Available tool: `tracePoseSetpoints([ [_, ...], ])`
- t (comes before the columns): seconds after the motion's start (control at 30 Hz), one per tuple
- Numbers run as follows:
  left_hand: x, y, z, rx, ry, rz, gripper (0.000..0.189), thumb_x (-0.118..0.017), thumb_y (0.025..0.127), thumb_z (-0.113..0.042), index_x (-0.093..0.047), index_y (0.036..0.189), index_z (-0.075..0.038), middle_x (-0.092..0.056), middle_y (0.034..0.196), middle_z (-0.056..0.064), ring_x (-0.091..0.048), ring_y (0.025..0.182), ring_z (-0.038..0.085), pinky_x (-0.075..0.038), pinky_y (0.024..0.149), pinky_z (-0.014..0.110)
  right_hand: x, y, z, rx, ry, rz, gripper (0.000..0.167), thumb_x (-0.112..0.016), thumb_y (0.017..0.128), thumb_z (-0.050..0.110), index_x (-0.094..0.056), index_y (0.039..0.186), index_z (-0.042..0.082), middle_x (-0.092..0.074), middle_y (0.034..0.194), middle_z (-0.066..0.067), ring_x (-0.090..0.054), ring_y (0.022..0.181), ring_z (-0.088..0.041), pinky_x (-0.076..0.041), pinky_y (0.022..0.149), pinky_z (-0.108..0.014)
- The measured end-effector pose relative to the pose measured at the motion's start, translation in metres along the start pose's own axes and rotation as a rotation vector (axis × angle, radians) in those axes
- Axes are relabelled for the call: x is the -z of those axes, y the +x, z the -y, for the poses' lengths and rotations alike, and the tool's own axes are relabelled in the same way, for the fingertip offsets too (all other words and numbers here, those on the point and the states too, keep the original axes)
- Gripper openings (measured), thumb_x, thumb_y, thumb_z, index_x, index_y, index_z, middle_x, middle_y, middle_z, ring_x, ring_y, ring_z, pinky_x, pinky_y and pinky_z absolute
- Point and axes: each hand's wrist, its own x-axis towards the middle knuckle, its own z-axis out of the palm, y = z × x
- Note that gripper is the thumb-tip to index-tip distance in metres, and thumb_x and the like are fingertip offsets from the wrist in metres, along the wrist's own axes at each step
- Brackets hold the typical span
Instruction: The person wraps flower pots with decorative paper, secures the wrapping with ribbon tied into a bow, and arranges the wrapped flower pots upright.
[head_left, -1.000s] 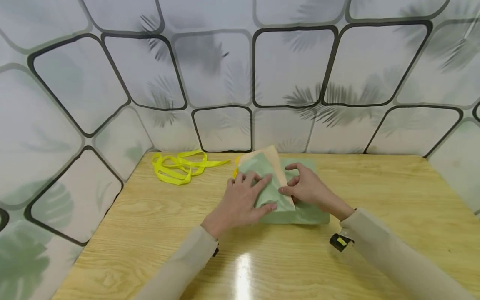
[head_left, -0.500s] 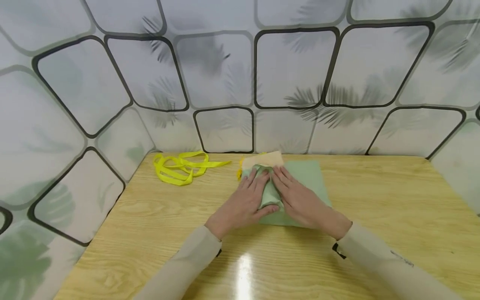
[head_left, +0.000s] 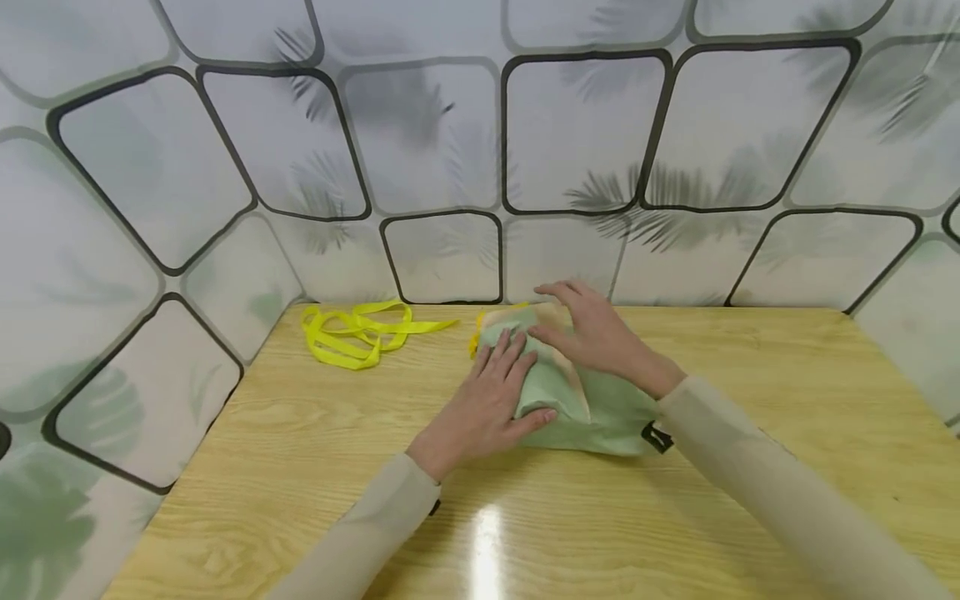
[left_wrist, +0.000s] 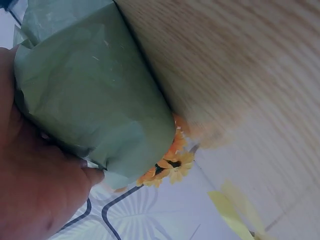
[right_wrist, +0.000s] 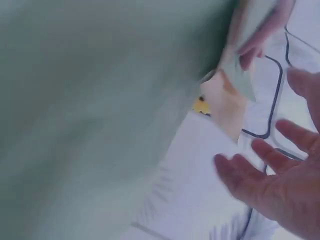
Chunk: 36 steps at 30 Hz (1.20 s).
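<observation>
Green wrapping paper (head_left: 551,387) with a peach inner side (right_wrist: 227,105) lies folded over on the table. Artificial yellow-orange flowers (left_wrist: 176,169) poke out at its far left end, and their stems are hidden by the paper. My left hand (head_left: 487,408) rests on the folded part, fingers extended and thumb out to the side. Above the paper's far edge is my right hand (head_left: 603,337), its fingers spread and nothing gripped. In the right wrist view that hand (right_wrist: 285,182) stands apart from the peach corner.
A loose yellow ribbon (head_left: 360,333) lies in loops at the table's back left. The wooden table (head_left: 315,467) meets a patterned wall covering (head_left: 442,258) at the back. Each wrist wears a small black device (head_left: 657,437).
My right hand first was at the paper's right edge, then pressed flat beside the left hand, and now has lifted up and away. The left hand stays on the paper.
</observation>
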Motion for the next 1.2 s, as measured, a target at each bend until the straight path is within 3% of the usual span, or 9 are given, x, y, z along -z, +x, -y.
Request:
tracePoseSetpoints([
  [0.17, 0.0, 0.001, 0.004, -0.03, 0.004, -0.007, 0.083, -0.045, 0.104, -0.06, -0.027, 0.159, -0.002, -0.014, 0.172, 0.017, -0.008, 0.161, 0.031, -0.017, 0.13, 0.047, -0.004, 0.032, -0.004, -0.096, 0.049, 0.203, 0.042, -0.071, 0.098, 0.03, -0.064, 0.13, 0.003, -0.064, 0.135, -0.021, -0.058, 0.128, -0.039, -0.048, 0.107, -0.057],
  [0.3, 0.0, 0.001, 0.005, -0.044, -0.006, -0.013, 0.081, -0.046, 0.105, -0.058, -0.028, 0.159, -0.001, -0.017, 0.171, 0.017, -0.011, 0.161, 0.032, -0.018, 0.13, 0.047, -0.009, 0.041, -0.011, -0.222, 0.137, 0.251, 0.027, -0.07, 0.098, 0.025, -0.071, 0.113, 0.003, -0.071, 0.119, -0.019, -0.066, 0.105, -0.034, -0.055, 0.091, -0.047],
  [0.43, 0.001, 0.0, 0.004, -0.042, 0.0, -0.004, 0.081, -0.045, 0.105, -0.057, -0.025, 0.16, -0.001, -0.017, 0.171, 0.017, -0.012, 0.16, 0.033, -0.018, 0.13, 0.046, -0.014, 0.043, -0.017, -0.326, 0.273, 0.265, 0.022, -0.067, 0.099, 0.02, -0.073, 0.106, 0.0, -0.072, 0.109, -0.017, -0.063, 0.088, -0.026, -0.052, 0.077, -0.034],
  [0.53, 0.004, 0.0, 0.003, -0.046, 0.019, 0.009, 0.081, -0.044, 0.106, -0.057, -0.024, 0.161, -0.001, -0.017, 0.171, 0.017, -0.012, 0.16, 0.034, -0.018, 0.13, 0.047, -0.017, 0.044, -0.02, -0.408, 0.382, 0.266, 0.023, -0.064, 0.1, 0.018, -0.071, 0.112, 0.0, -0.068, 0.117, -0.017, -0.063, 0.101, -0.026, -0.053, 0.085, -0.035],
  [0.67, 0.005, -0.001, 0.001, -0.047, 0.033, 0.023, 0.08, -0.044, 0.106, -0.057, -0.026, 0.16, -0.002, -0.018, 0.171, 0.017, -0.013, 0.16, 0.035, -0.019, 0.129, 0.049, -0.017, 0.05, -0.018, -0.482, 0.486, 0.272, 0.027, -0.063, 0.1, 0.022, -0.069, 0.118, 0.003, -0.064, 0.13, -0.017, -0.057, 0.125, -0.032, -0.047, 0.108, -0.048],
  [0.77, 0.005, 0.0, 0.001, -0.042, 0.025, 0.029, 0.08, -0.044, 0.105, -0.057, -0.027, 0.16, -0.003, -0.019, 0.171, 0.016, -0.013, 0.16, 0.033, -0.018, 0.13, 0.049, -0.015, 0.056, -0.017, -0.469, 0.466, 0.278, 0.029, -0.063, 0.101, 0.025, -0.072, 0.12, 0.004, -0.065, 0.132, -0.016, -0.056, 0.129, -0.033, -0.044, 0.112, -0.049],
  [0.93, 0.004, -0.001, 0.003, -0.049, 0.021, 0.025, 0.08, -0.044, 0.105, -0.058, -0.027, 0.161, -0.003, -0.019, 0.171, 0.014, -0.013, 0.16, 0.032, -0.017, 0.13, 0.047, -0.019, 0.058, -0.014, -0.419, 0.332, 0.215, 0.026, -0.066, 0.101, 0.022, -0.077, 0.113, 0.001, -0.072, 0.122, -0.018, -0.064, 0.112, -0.032, -0.052, 0.093, -0.04],
  [1.03, 0.004, -0.001, 0.005, -0.058, 0.031, 0.03, 0.079, -0.043, 0.106, -0.058, -0.026, 0.161, -0.004, -0.019, 0.171, 0.014, -0.013, 0.16, 0.032, -0.018, 0.13, 0.045, -0.022, 0.056, -0.018, -0.402, 0.281, 0.185, 0.027, -0.068, 0.1, 0.026, -0.077, 0.113, 0.004, -0.073, 0.119, -0.017, -0.065, 0.107, -0.032, -0.052, 0.088, -0.04],
  [1.2, 0.005, -0.001, 0.005, -0.058, 0.028, 0.025, 0.08, -0.044, 0.105, -0.057, -0.026, 0.161, -0.003, -0.019, 0.171, 0.016, -0.014, 0.16, 0.034, -0.019, 0.13, 0.045, -0.012, 0.043, -0.013, -0.39, 0.185, 0.114, 0.039, -0.066, 0.1, 0.031, -0.068, 0.128, 0.003, -0.069, 0.125, -0.021, -0.065, 0.114, -0.038, -0.054, 0.095, -0.05],
])
